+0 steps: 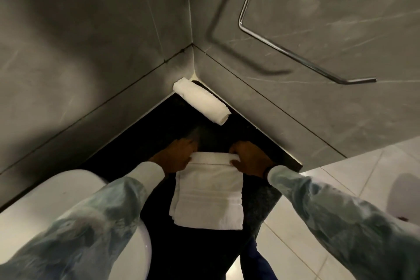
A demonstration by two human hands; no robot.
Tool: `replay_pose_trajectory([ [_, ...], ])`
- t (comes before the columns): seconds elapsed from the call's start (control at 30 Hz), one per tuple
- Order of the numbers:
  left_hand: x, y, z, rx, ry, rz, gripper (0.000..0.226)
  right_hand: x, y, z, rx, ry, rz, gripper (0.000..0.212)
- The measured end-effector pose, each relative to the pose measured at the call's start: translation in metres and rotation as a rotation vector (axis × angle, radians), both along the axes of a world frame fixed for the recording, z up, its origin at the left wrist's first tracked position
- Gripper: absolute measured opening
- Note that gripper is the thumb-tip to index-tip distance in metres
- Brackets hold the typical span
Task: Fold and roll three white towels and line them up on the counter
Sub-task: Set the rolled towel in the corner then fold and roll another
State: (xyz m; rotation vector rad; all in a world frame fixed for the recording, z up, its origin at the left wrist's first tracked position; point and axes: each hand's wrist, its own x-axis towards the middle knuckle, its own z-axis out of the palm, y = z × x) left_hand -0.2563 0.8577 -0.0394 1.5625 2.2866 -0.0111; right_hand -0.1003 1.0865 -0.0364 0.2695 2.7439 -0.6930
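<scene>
Folded towel (208, 191) on dark tabletop (127, 148), well below rolled towel (201, 103) in corner. I see L hand (176, 154) & R hand (248, 158), each grip pinching far rolled edge. Soft, light, floppy; hold roll ends, keep tight.

White towels (208, 198), black counter (159, 134), grey walls (91, 52).

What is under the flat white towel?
The folded towel lies on the dark counter, which shows all around it. Both hands, left hand and right hand, grip its rolled far edge. Anything beneath the cloth is hidden.
</scene>
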Motion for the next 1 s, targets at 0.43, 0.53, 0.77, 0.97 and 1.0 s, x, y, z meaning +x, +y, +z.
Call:
replay_pose_trajectory([
  [0.43, 0.023, -0.018, -0.011, 0.198, 0.239, -0.152, 0.033, 0.013, -0.02, -0.003, 0.343, 0.3, 0.259, 0.043],
  [0.53, 0.034, -0.025, -0.008, 0.212, 0.184, -0.187, 0.044, 0.024, -0.023, -0.006, 0.304, 0.327, 0.225, 0.039],
  [0.77, 0.022, -0.018, 0.022, 0.252, -0.252, 0.219, 0.021, 0.028, -0.012, 0.017, 0.075, 0.19, 0.185, 0.02],
  [0.97, 0.027, -0.006, 0.019, 0.034, -0.266, 0.348, 0.036, 0.001, -0.009, 0.03, -0.067, -0.044, -0.04, 0.025],
  [1.0, 0.031, -0.005, 0.02, 0.056, -0.251, 0.355, 0.035, -0.003, -0.008, 0.031, -0.067, -0.074, -0.051, 0.036],
])
